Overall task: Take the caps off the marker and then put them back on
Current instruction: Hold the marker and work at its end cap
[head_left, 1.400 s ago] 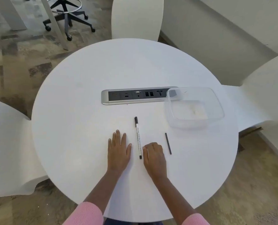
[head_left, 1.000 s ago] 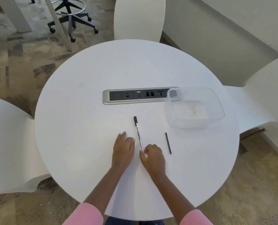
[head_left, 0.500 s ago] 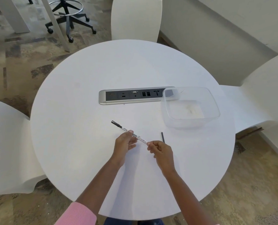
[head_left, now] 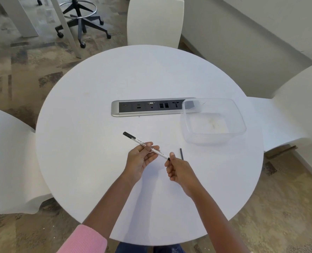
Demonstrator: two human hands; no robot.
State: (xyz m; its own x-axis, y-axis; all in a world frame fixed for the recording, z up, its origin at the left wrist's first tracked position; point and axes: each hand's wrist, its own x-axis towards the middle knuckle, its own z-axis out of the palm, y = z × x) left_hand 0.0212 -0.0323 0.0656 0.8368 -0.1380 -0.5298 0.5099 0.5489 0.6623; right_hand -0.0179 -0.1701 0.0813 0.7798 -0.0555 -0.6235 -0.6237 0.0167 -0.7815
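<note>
A: How far along does this look?

B: Early, I'd say. The marker [head_left: 159, 152] is off the table [head_left: 96, 161] and held slantwise between both hands. The left hand [head_left: 139, 161] curls its fingers and thumb round the middle of the barrel. The right hand [head_left: 180, 172] pinches the near end between thumb and forefinger.

A: Any cap off yet?

B: The black cap [head_left: 128, 135] is on at the end that sticks out beyond the left hand. At the right hand's fingertips only a small black bit shows, and I cannot tell whether that is a cap or a bare tip. By my reading, the pull on that end is the step in hand. Both removals and both refits look to be ahead.

A: What about the black stick [head_left: 182, 153]?

B: It lies flat on the table just beyond the right hand, apart from it. It is thin, straight and dark. Whether it belongs to the marker I cannot say.

A: Materials?

B: The barrel is a slim, smooth white tube with dark print along it, probably hard plastic. The cap is matte black with a small clip. The table is round, white and matte. Further out past the right hand sits a clear, thin-walled plastic tub [head_left: 206, 138] with rounded corners. One corner overlaps a grey metal socket strip [head_left: 151, 107] set into the tabletop.
</note>
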